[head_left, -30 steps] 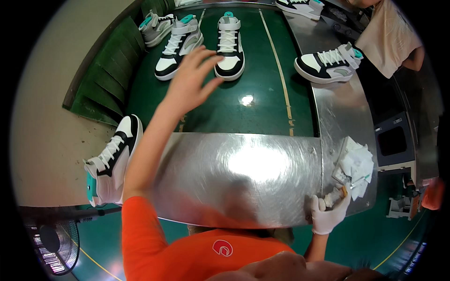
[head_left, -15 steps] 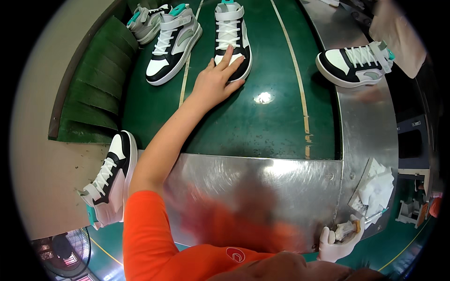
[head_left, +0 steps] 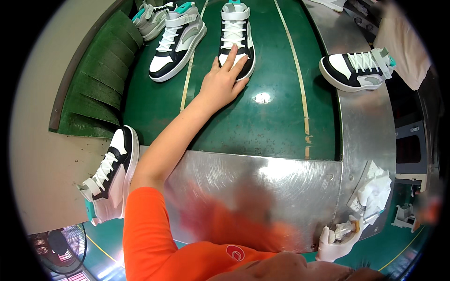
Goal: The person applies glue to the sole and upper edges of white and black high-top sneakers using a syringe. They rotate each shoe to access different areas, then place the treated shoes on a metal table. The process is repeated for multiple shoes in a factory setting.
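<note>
The left hand (head_left: 222,84) is now touching the shoe (head_left: 234,35), no longer hovering short of it, so contact is beginning; whether it is gripping, I cannot tell. The toe is lying under its fingers. The gloved right hand (head_left: 338,247) is clasping a whitish bundle (head_left: 345,229).

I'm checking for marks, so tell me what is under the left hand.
Beneath the left hand are the toe of a black-and-white shoe and the green surface. The patches directly beneath it are covered from view.
</note>
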Demonstrator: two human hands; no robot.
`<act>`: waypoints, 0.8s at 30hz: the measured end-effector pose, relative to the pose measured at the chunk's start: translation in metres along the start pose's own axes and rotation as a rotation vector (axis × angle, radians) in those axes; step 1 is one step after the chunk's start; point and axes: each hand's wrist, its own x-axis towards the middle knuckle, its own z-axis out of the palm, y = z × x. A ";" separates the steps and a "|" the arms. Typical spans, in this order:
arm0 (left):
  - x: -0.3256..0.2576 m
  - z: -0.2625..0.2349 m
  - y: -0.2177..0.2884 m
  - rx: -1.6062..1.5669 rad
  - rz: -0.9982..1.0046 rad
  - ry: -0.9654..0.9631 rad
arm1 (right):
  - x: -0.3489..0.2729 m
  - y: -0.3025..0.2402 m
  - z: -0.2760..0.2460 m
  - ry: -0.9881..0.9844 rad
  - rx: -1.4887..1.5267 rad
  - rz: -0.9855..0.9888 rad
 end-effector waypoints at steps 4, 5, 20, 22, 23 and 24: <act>0.002 -0.001 0.001 0.007 -0.031 -0.018 | 0.002 -0.005 0.001 -0.019 -0.009 0.037; 0.001 -0.005 -0.003 -0.056 -0.006 -0.049 | 0.002 -0.006 0.000 -0.023 -0.016 0.037; 0.007 -0.014 -0.027 -0.155 0.180 -0.128 | 0.004 -0.007 0.003 0.018 -0.074 0.002; 0.007 -0.011 -0.031 -0.142 0.188 -0.126 | 0.004 -0.006 0.003 0.012 -0.067 0.029; 0.007 -0.010 -0.033 -0.136 0.192 -0.125 | 0.004 -0.004 0.003 0.009 -0.064 0.042; 0.006 -0.003 -0.029 -0.104 0.193 -0.084 | 0.004 -0.003 0.003 0.002 -0.070 0.026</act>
